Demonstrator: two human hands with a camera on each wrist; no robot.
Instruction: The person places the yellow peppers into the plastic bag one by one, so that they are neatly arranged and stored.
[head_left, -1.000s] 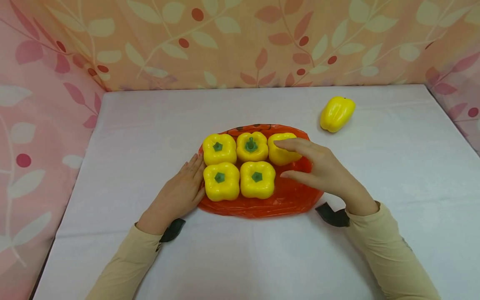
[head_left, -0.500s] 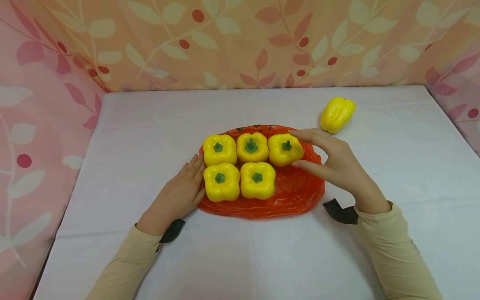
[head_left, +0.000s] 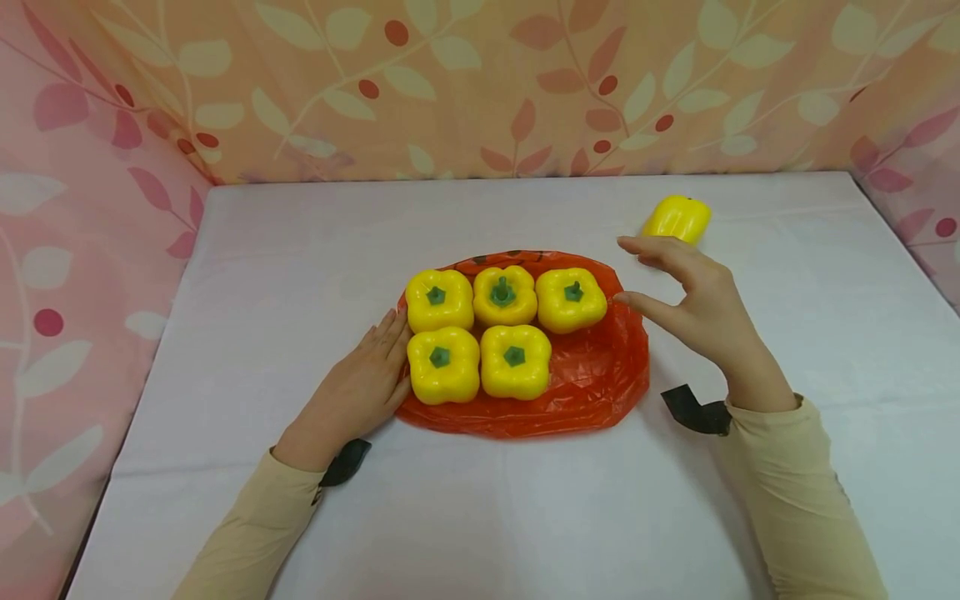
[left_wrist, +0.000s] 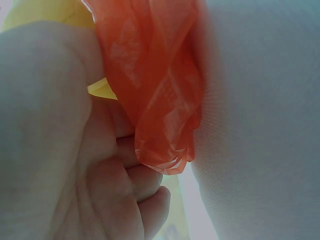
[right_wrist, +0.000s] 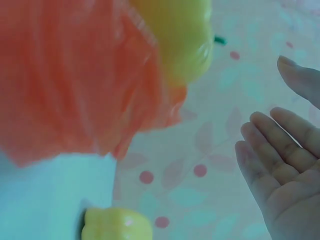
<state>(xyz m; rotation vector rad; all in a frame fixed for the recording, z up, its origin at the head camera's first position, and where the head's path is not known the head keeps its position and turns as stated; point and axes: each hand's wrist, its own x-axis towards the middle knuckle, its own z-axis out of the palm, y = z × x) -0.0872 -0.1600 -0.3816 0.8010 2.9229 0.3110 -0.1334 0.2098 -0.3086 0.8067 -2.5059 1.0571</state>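
Note:
Several yellow bell peppers sit on a red plastic bag (head_left: 592, 383), stems up: three in the far row, two in the near row. My left hand (head_left: 352, 392) rests against the bag's left side, fingers straight beside the peppers; the left wrist view shows the crumpled bag edge (left_wrist: 160, 90) against the fingers. My right hand (head_left: 701, 308) is in the air past the bag's right edge, thumb and fingers spread, holding nothing. Nearest it in the bag is the far-right pepper (head_left: 572, 300). Another yellow bell pepper (head_left: 678, 218) lies on its side beyond, partly hidden by that hand.
A white cloth (head_left: 480, 517) covers the table. Floral curtains (head_left: 480, 92) close off the back and both sides. Dark straps (head_left: 697, 412) show at the wrists.
My right hand has drawn away from the far-right pepper, moving right and back toward the lone pepper. That pepper in the bag is now fully visible. My left hand stays in place.

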